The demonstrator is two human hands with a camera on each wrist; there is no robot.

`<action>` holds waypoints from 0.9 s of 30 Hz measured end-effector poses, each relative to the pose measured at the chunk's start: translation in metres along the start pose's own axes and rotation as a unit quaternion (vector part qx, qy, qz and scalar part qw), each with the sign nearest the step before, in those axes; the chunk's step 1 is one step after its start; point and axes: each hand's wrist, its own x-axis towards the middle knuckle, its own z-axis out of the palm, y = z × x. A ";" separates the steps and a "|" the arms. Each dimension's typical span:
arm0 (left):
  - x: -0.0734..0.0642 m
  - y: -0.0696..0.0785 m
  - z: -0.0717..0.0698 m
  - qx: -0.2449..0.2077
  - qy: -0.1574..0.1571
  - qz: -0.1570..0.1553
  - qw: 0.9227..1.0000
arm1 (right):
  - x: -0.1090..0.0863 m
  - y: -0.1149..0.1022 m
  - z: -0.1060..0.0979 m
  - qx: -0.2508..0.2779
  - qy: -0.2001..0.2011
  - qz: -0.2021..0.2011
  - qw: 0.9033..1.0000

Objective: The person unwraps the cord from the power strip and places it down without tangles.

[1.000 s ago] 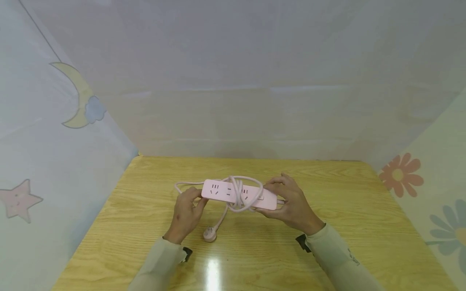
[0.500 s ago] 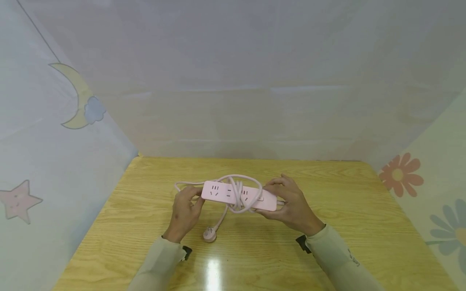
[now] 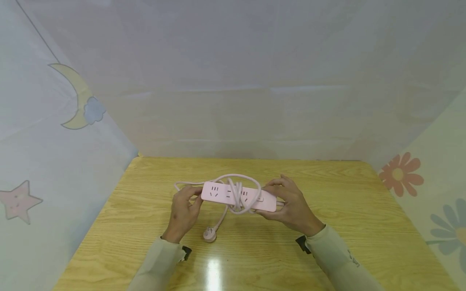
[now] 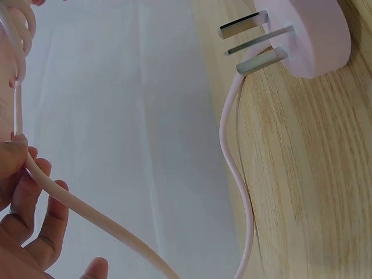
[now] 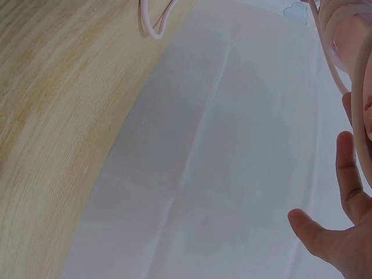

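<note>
R grip [image 3: 294, 207]: pink pwr strip [image 3: 223, 193], tilted

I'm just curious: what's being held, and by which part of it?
A pink power strip, by its opposite ends: the left fingers hold one, the right fingers the other.

Left hand [image 3: 183, 210] pinching, right hand [image 3: 292, 206] gripping; sleeved forearms [image 3: 155, 264] angled inward.
</note>
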 end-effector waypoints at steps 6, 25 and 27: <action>0.001 0.000 -0.001 0.000 0.001 0.004 1.000 | -0.001 0.000 0.001 0.001 -0.003 0.002 1.000; 0.004 0.002 -0.007 -0.024 0.015 0.014 0.999 | -0.003 0.000 0.002 -0.007 -0.006 0.007 1.000; 0.004 0.002 -0.007 -0.026 0.016 0.012 0.999 | -0.003 0.000 0.002 -0.008 -0.005 0.006 1.000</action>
